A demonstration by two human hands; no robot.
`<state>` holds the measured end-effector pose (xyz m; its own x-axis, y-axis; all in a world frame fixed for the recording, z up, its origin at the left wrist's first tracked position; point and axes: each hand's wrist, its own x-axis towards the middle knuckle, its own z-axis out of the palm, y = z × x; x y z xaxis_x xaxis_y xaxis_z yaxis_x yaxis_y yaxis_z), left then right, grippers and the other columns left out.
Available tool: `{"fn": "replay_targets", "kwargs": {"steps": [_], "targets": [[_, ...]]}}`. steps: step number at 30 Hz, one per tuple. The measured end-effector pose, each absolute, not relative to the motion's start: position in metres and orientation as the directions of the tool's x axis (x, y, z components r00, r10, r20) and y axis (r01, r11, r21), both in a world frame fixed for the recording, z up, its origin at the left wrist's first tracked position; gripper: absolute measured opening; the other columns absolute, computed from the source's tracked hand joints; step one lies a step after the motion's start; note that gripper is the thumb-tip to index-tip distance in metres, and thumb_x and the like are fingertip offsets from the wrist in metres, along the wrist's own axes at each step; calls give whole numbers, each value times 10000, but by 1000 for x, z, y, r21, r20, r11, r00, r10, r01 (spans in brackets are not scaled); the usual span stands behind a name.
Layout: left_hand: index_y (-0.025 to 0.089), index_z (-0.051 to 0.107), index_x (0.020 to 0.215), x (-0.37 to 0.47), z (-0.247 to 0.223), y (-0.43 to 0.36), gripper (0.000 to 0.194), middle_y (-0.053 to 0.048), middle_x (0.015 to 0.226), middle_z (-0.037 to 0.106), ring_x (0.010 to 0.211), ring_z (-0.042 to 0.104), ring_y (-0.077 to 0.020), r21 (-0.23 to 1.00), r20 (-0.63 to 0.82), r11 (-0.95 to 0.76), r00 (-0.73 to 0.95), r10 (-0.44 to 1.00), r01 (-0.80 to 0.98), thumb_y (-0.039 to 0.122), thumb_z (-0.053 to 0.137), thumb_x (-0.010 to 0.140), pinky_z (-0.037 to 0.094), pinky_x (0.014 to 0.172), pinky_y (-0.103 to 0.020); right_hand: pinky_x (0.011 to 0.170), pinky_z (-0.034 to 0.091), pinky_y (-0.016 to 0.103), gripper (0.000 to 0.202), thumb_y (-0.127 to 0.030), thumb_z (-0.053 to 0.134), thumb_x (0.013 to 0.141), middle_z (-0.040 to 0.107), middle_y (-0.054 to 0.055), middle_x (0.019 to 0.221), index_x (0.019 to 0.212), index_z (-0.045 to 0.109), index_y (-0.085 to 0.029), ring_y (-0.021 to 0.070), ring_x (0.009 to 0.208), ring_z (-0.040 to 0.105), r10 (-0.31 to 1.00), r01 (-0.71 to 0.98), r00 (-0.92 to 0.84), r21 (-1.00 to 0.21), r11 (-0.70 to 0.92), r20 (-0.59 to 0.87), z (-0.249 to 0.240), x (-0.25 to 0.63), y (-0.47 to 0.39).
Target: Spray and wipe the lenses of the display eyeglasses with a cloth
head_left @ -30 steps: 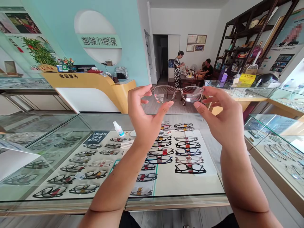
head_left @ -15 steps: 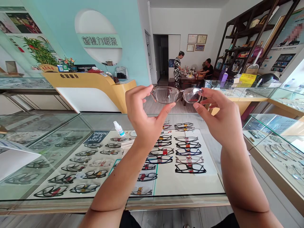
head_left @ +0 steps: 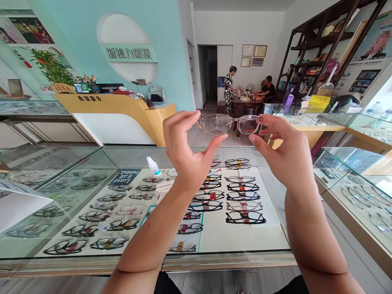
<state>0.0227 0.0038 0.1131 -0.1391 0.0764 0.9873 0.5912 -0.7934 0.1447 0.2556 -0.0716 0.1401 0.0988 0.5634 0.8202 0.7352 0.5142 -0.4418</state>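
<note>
A pair of clear-framed eyeglasses (head_left: pixel 217 124) is held up level above the glass counter, lenses facing me. My left hand (head_left: pixel 188 143) pinches its left side, with the thumb at the lower rim of the left lens. At the other end, my right hand (head_left: pixel 281 143) grips the right corner between thumb and fingers. Red print shows on the right lens. Below, rows of eyeglasses (head_left: pixel 246 217) lie in the display case, several with red or orange tags. My left forearm hides part of those rows.
A small white spray bottle (head_left: pixel 154 166) stands on the glass counter (head_left: pixel 245 257). Another display case (head_left: pixel 361 196) is at the right. Beyond stands a yellow and white reception desk (head_left: pixel 116 118). Two people (head_left: pixel 229 90) are at a table in the back.
The eyeglasses have tilted slightly, their left side a little lower and further right. My left hand has shifted slightly right; my right hand keeps its place.
</note>
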Motion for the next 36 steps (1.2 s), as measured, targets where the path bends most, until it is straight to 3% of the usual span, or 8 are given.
{"fn": "replay_targets", "kwargs": {"steps": [10, 25, 32, 36], "targets": [[346, 574, 1522, 15, 110, 27, 700, -123, 1486, 724, 1337, 762, -334, 251, 968, -838, -126, 217, 484, 706, 815, 972, 645, 999, -482, 923, 704, 557, 455, -354, 756, 1003, 831, 101, 1394, 1456, 767, -315, 311, 1056, 836, 536, 716, 49, -404, 569, 843, 140, 253, -80], [351, 556, 1552, 13, 107, 32, 812, -142, 1550, 694, 1374, 763, -382, 254, 967, -833, -108, 231, 492, 764, 843, 914, 649, 995, -486, 914, 701, 528, 464, -366, 740, 1017, 819, 103, 1403, 1478, 762, -318, 297, 1056, 825, 528, 718, 36, -390, 577, 849, 141, 251, -84], [332, 617, 1441, 30, 106, 10, 728, -115, 1391, 725, 1319, 719, -340, 187, 979, -810, -171, 108, 557, 704, 903, 885, 631, 960, -487, 887, 691, 515, 398, -522, 660, 1101, 849, 114, 1300, 1406, 785, -299, 297, 1012, 830, 530, 733, 105, -426, 530, 841, 142, 250, -80], [328, 635, 1418, 35, 105, 3, 717, -132, 1402, 716, 1332, 696, -345, 206, 976, -794, -175, 127, 573, 662, 941, 862, 629, 971, -498, 857, 691, 514, 468, -626, 602, 1121, 868, 117, 1181, 1364, 803, -281, 301, 965, 830, 521, 713, 153, -459, 531, 840, 142, 250, -79]]}}
